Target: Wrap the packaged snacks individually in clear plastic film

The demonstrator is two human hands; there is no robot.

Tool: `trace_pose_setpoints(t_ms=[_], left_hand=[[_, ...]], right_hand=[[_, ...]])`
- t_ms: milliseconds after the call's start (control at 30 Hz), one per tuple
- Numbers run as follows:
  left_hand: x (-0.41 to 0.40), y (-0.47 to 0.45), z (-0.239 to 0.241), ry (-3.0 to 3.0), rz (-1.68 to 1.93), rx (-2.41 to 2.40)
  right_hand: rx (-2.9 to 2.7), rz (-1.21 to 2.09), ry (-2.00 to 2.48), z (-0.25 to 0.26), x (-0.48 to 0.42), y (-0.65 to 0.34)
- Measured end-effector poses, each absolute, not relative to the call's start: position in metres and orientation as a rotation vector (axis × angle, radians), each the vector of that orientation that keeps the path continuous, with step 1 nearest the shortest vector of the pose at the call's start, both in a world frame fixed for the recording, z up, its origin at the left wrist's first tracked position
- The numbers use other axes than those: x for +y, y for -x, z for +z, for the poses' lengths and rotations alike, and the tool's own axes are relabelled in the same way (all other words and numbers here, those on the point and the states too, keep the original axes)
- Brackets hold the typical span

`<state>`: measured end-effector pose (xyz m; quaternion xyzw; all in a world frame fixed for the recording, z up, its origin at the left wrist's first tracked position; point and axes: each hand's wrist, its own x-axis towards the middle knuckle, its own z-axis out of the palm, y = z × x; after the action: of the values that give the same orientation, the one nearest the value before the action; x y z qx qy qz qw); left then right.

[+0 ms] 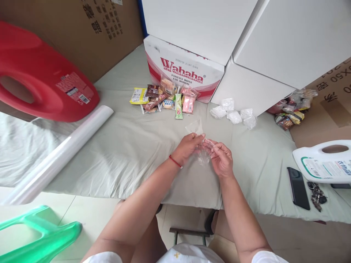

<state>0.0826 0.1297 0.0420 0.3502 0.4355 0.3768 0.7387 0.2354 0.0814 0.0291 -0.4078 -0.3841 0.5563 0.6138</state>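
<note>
Between my two hands is a clear plastic bag (203, 157), crumpled, with one part sticking up beyond the fingers. My left hand (189, 146), with a red cord at the wrist, pinches it from the left. From the right, my right hand (222, 157) grips its edge with thumb and fingers. Past the hands lies a pile of wrapped snacks (168, 103), among them a green packet (178, 106) and a pink packet (188, 104). Several folded clear plastic bundles (234, 117) rest to the right of the pile.
A Wahaha carton (186, 69) and white boxes (197, 22) stand behind. At left are a red jug (44, 73) and a plastic film roll (65, 153). More snacks (294, 109), a white jug (326, 164), a phone (298, 188) and keys (317, 195) lie at right.
</note>
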Motion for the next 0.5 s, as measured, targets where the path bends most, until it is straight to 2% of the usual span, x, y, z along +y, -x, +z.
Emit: trace_pose_setpoints(t_ms=[233, 400, 500], left_hand=[[0.135, -0.097, 0.020, -0.798, 1.207, 1.168], [0.136, -0.090, 0.019, -0.973, 1.273, 1.197], [0.130, -0.088, 0.023, -1.099, 1.259, 1.160]], right_hand=[[-0.667, 1.080, 1.225, 0.028, 0.059, -0.254], [-0.814, 1.184, 1.453, 0.027, 0.031, -0.284], [-0.977, 1.053, 1.504, 0.038, 0.043, -0.297]])
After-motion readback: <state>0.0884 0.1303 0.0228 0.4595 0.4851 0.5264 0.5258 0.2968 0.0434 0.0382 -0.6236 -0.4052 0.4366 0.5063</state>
